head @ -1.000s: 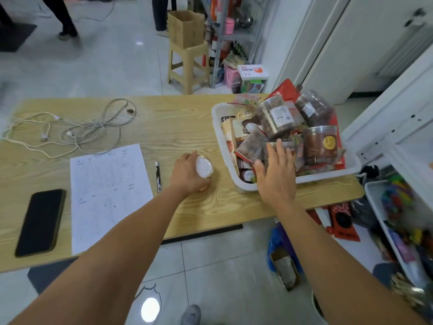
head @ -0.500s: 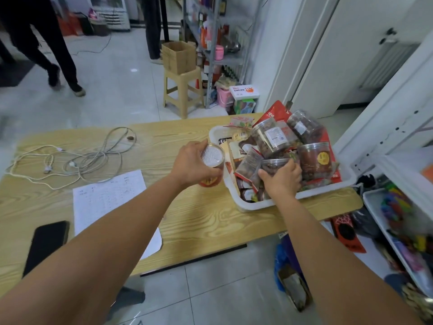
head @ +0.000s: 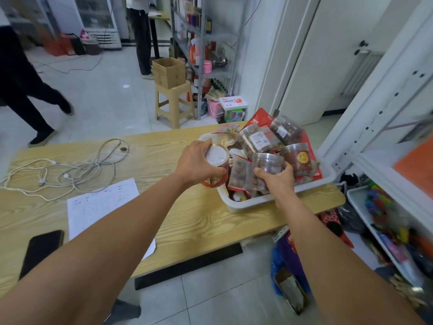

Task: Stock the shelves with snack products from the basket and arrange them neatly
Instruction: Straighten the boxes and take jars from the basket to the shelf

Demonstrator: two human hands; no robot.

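Observation:
A white plastic basket (head: 248, 204) full of snack jars and packets sits at the right end of a wooden table (head: 150, 160). My left hand (head: 199, 163) grips a snack can with a silver foil top (head: 216, 158), lifted just left of the basket. My right hand (head: 277, 180) grips a clear round snack jar (head: 267, 164) over the basket's near side. Other clear jars (head: 297, 158) and red snack packets (head: 261, 118) fill the rest of the basket. White shelves (head: 384, 167) stand to the right.
On the table lie tangled white cables (head: 77, 172), a printed sheet (head: 100, 205) and a black phone (head: 41, 249). A stool with a cardboard box (head: 168, 72) and a metal rack (head: 203, 55) stand behind. People's legs (head: 25, 95) are on the left. Bags and clutter (head: 293, 273) sit on the floor below.
My left hand lifted the foil-topped can off the table toward the basket. My right hand closed round the clear jar and raised it. The view tilted upward.

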